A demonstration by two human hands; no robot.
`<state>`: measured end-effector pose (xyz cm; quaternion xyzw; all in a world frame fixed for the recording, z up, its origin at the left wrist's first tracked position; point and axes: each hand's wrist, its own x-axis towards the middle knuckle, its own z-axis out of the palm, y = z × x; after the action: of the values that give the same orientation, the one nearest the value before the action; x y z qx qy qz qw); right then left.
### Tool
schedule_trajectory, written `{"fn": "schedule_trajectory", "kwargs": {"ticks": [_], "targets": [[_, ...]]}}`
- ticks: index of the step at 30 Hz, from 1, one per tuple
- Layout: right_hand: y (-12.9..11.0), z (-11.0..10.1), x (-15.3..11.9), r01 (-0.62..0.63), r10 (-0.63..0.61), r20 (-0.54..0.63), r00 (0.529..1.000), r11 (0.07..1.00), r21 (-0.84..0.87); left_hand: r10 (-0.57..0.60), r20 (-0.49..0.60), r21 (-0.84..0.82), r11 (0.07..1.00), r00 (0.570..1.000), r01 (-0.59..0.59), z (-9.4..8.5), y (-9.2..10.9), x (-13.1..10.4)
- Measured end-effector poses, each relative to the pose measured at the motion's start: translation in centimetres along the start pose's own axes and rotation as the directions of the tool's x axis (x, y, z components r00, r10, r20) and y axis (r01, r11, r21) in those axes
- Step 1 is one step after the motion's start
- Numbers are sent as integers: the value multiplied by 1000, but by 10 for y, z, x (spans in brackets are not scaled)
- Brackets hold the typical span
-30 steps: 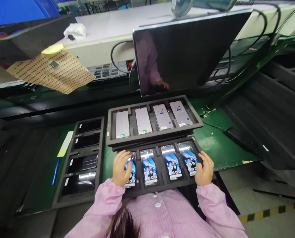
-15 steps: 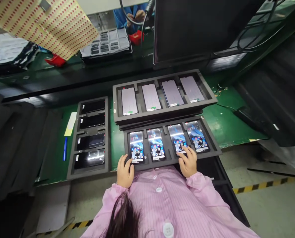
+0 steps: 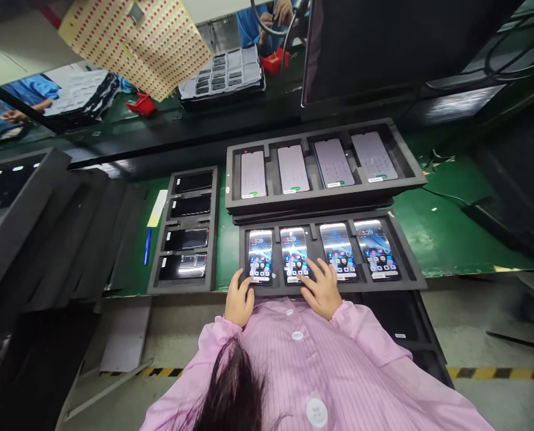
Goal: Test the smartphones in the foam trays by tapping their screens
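Four lit phones lie in the near foam tray (image 3: 410,276). My left hand (image 3: 239,300), fingers apart and holding nothing, rests at the tray's front left corner beside the leftmost phone (image 3: 260,251). Over the lower right part of the second phone (image 3: 294,244) is my right hand (image 3: 321,288), its fingers spread and nothing in them; its fingertips are at the screen's lower edge. To the right are the third phone (image 3: 336,239) and the fourth phone (image 3: 377,245), both with home screens showing.
Behind, a stacked foam tray (image 3: 312,200) holds several phones with pale screens. A left tray (image 3: 213,239) holds several dark phones. Beside it lie a blue pen (image 3: 147,246) and a paper strip (image 3: 158,206). Above right is a dark monitor (image 3: 393,48). Co-workers' hands show across the bench.
My right hand has moved left from the third phone to the second. My left hand stays by the leftmost phone. The camera view has shifted, showing more trays at the far left.
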<state>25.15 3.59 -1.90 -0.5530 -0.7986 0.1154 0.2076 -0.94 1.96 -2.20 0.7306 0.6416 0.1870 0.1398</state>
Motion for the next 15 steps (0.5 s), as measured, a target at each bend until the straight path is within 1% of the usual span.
{"fn": "schedule_trajectory", "kwargs": {"ticks": [1, 3, 5, 6, 8, 10, 13, 15], "targets": [[-6, 2, 5, 18, -18, 50, 999, 1000, -6, 1, 0, 2, 1000, 1000, -1, 0, 0, -1], [-16, 6, 14, 34, -31, 107, 994, 999, -30, 8, -1, 6, 1000, 1000, -8, 0, 0, -1], [-20, 11, 18, 35, -30, 106, 994, 998, -48, 15, -2, 9, 1000, 1000, -15, 0, 0, 0], [-20, 12, 18, 29, -25, 77, 997, 999, -45, 16, -2, 12, 1000, 1000, -16, 0, -1, 1], [-16, 14, 14, 5, -6, -31, 1000, 1000, -9, 9, -1, 25, 1000, 1000, -9, 1, -3, 4], [-7, 12, 6, -29, 35, -167, 985, 999, 41, 1, 7, 39, 999, 1000, -1, 2, -6, 7], [12, 4, -8, -102, 124, -336, 934, 991, 83, 2, 18, 35, 999, 1000, -3, 4, -10, 11], [30, -5, -19, -164, 188, -435, 881, 982, 92, 6, 11, 16, 1000, 1000, -6, 5, -12, 13]]}}
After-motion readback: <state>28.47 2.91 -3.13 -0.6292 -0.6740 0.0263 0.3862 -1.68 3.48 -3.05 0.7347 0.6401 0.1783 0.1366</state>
